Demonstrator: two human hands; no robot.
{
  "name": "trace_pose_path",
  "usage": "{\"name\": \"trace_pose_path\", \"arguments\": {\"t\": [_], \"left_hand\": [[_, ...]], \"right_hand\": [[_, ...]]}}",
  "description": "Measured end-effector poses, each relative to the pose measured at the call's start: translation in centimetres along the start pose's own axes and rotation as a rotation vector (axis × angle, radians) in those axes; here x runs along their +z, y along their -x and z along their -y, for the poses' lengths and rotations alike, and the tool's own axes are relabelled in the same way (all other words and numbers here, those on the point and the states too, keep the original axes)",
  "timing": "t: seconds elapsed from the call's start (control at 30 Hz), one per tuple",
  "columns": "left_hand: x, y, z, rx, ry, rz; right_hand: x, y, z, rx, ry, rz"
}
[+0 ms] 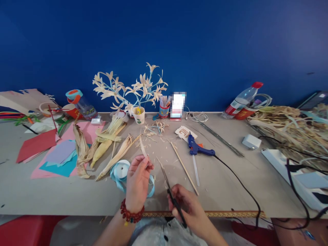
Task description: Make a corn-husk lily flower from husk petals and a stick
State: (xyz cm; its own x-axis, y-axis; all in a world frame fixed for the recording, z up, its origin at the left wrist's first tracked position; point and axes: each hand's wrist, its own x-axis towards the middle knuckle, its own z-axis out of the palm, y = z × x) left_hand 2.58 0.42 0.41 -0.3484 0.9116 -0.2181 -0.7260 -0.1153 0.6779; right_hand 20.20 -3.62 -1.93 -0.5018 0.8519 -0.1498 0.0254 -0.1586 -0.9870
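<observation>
A narrow pale strip, apparently corn husk [142,147], stands up from the pinched fingertips of my left hand [138,174]. My right hand [186,203] is closed around the black handles of a pair of scissors [167,182], whose blades point up and to the left, apart from the strip. Just behind my left wrist lies a roll of light blue ribbon [119,171], partly hidden by the hand. Dried corn husks [109,143] lie to the left. Small husk clippings are scattered on the table [164,136] beyond my hands.
Husk flowers [142,85] stand in a paper cup [139,116] at the back. A blue glue gun [198,147] and a wooden stick [184,167] lie to the right. A power strip [289,174] with black cords sits far right. Coloured paper [58,164] is at left.
</observation>
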Motion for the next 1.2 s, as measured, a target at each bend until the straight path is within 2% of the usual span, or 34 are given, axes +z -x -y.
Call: {"name": "trace_pose_path", "arguments": {"t": [0.13, 0.4, 0.57, 0.9, 1.2], "left_hand": [[0.1, 0.1, 0.0, 0.002, -0.003, 0.008], [0.7, 0.0, 0.0, 0.04, 0.009, -0.005], [0.8, 0.3, 0.1, 0.029, -0.015, 0.0], [0.8, 0.9, 0.6, 0.036, -0.066, -0.004], [1.0, 1.6, 1.0, 0.079, -0.111, -0.012]], "right_hand": [[0.3, 0.3, 0.0, 0.065, 0.076, 0.037], [0.1, 0.3, -1.0, 0.07, 0.122, 0.025], [0.5, -0.1, -1.5, 0.069, 0.038, -0.036], [1.2, -0.7, -0.4, 0.034, -0.155, -0.072], [1.3, -1.0, 0.1, 0.034, -0.184, -0.072]]}}
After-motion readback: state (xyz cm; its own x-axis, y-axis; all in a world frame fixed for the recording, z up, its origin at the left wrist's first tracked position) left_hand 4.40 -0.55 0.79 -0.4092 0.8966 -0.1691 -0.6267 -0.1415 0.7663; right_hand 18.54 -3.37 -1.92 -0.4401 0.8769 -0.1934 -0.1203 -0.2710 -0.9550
